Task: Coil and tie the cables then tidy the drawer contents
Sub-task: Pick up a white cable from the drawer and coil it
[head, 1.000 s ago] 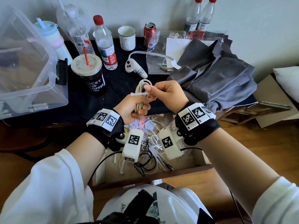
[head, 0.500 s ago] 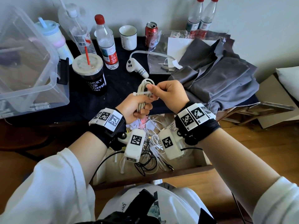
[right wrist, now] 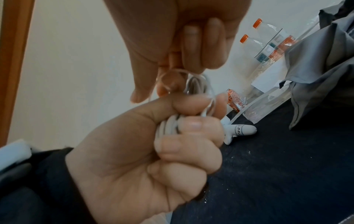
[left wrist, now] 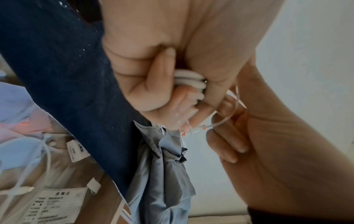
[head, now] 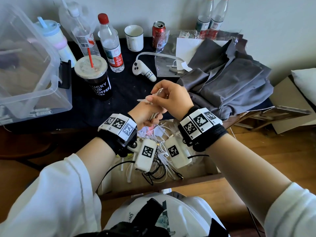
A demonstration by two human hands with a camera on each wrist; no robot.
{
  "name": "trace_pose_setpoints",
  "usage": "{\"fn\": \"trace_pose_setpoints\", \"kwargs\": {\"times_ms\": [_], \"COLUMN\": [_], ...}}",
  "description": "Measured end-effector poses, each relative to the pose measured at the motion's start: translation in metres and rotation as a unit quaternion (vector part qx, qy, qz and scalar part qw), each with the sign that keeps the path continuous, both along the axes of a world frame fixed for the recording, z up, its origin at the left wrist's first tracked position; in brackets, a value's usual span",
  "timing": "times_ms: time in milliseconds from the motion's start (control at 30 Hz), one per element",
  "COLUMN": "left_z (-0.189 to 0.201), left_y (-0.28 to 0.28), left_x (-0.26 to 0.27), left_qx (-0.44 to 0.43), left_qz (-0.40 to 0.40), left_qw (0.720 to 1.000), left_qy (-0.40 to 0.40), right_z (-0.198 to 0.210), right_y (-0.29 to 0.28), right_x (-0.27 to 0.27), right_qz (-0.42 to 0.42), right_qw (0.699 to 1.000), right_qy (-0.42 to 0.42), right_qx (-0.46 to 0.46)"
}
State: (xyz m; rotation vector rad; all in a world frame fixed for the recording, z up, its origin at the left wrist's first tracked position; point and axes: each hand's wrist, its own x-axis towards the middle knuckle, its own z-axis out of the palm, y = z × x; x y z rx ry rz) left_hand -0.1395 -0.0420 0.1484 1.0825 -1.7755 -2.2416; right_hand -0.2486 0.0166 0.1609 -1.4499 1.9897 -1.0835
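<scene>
Head view: left hand [head: 143, 115] fisted round coiled white cable [head: 154, 115], held above open drawer [head: 171, 183]. Right hand [head: 172, 98] just above, fingertips pinching translucent cable tie [head: 142, 101].

Left wrist view: cable loops between curled fingers [left wrist: 162, 72]; tie looped beside them.

Right wrist view: left fist clamps coil; right fingers [right wrist: 193, 50] curled on tie loop.

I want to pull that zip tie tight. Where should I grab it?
Pinch the thin free tail of the zip tie from the left side. It sticks out bare there, while the left hand grips the coiled cable below and the right hand covers the loop.
</scene>
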Motion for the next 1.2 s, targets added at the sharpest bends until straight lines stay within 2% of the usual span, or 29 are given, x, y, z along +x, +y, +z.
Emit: {"fn": "trace_pose_setpoints", "kwargs": {"times_ms": [233, 333, 433, 500, 600, 767, 867, 1067, 1133, 1200], "left_z": [0.002, -0.003, -0.005, -0.006, -0.010, -0.012, -0.014, -0.005, -0.004, -0.003], "left_y": [0.006, 0.008, 0.006, 0.003, 0.001, -0.006, -0.017, -0.035, -0.034, -0.027], "left_x": [-0.008, -0.007, -0.004, -0.002, 0.003, 0.005, 0.011, 0.024, 0.025, 0.022], "left_qx": [-0.059, -0.109, -0.100, -0.052, -0.033, 0.016, 0.089, 0.161, 0.172, 0.175], "left_qz": [-0.020, -0.027, -0.034, -0.039, -0.038, 0.012, 0.051, 0.084, 0.089, 0.090], "left_qw": [0.992, 0.982, 0.985, 0.992, 0.993, 0.998, 0.994, 0.983, 0.980, 0.979], "left_qy": [-0.111, -0.148, -0.139, -0.109, -0.104, -0.061, -0.025, 0.018, 0.033, 0.050], "right_z": [0.010, 0.011, 0.006, 0.002, 0.002, -0.002, 0.001, -0.003, -0.011, -0.021], "right_y": [-0.003, -0.004, -0.004, -0.004, -0.001, 0.005, 0.011, 0.021, 0.021, 0.020], "right_x": [0.002, 0.002, 0.002, 0.001, 0.000, 0.000, -0.006, -0.021, -0.027, -0.027], "right_qz": [0.072, 0.093, 0.094, 0.085, 0.100, 0.139, 0.123, 0.100, 0.077, 0.051], "right_qw": [0.992, 0.990, 0.994, 0.995, 0.974, 0.948, 0.930, 0.928, 0.938, 0.957], "right_qy": [0.060, 0.066, 0.021, -0.059, -0.195, -0.277, -0.336, -0.360, -0.338, -0.279], "right_qx": [0.084, 0.086, 0.051, -0.004, -0.054, -0.076, -0.078, -0.019, 0.016, 0.057]}}
